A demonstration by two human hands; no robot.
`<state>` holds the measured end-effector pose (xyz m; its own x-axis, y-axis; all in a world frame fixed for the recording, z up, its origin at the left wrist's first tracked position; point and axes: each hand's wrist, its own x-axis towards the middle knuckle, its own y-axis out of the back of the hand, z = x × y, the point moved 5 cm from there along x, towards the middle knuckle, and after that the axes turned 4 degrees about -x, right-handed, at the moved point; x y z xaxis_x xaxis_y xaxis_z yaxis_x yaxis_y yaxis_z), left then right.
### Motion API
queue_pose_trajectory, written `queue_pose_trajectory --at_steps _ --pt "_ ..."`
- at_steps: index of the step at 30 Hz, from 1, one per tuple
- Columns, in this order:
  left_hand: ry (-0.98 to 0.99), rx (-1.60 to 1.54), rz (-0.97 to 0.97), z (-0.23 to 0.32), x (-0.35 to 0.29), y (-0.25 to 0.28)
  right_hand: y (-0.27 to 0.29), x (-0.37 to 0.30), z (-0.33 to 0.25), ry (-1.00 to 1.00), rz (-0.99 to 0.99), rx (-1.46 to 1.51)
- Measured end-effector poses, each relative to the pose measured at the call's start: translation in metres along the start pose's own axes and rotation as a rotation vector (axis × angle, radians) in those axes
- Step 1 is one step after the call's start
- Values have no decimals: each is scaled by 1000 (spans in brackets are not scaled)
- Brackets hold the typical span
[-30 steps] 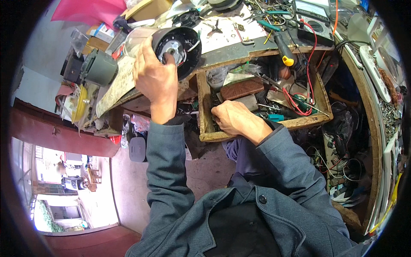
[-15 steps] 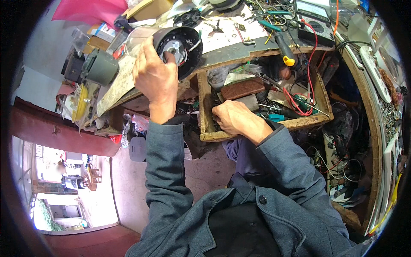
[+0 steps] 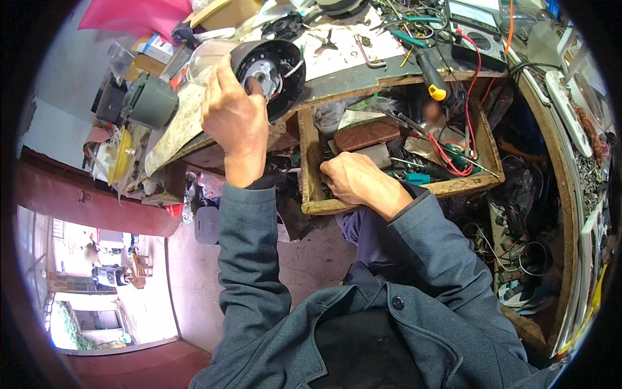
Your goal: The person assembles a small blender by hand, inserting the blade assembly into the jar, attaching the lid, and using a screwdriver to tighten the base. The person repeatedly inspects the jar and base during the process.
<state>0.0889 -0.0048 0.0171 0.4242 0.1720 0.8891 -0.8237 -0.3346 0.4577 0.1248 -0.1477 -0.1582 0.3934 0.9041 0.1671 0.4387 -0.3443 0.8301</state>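
Note:
My left hand (image 3: 234, 120) grips a round black housing (image 3: 278, 68) with a metal hub in its middle, holding it tilted at the front edge of the workbench. My right hand (image 3: 353, 181) reaches into the open wooden drawer (image 3: 311, 162) below the bench, fingers curled down among tools at its near left corner. What the fingers hold there is hidden. A brown pouch (image 3: 366, 134) and several screwdrivers lie deeper in the drawer.
The workbench (image 3: 350, 81) carries a yellow-tipped screwdriver (image 3: 431, 74), pliers, a meter with red leads (image 3: 476, 29) and wires. A grey-green motor (image 3: 152, 100) sits at the left. Cables and parts pile up on the right. An open doorway lies lower left.
None of note; both hands stay where they were, with the right hand shifting only slightly in the drawer.

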Motion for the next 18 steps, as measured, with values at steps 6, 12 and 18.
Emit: queue_pose_trajectory --at_steps 6,12,18 --pt "-1 11 -14 -2 4 1 1 -1 0 -1 19 15" --pt "19 -271 -73 -9 5 13 2 -1 -1 3 61 15" --pt "468 -899 -12 -110 26 -32 -2 0 3 -3 29 15"
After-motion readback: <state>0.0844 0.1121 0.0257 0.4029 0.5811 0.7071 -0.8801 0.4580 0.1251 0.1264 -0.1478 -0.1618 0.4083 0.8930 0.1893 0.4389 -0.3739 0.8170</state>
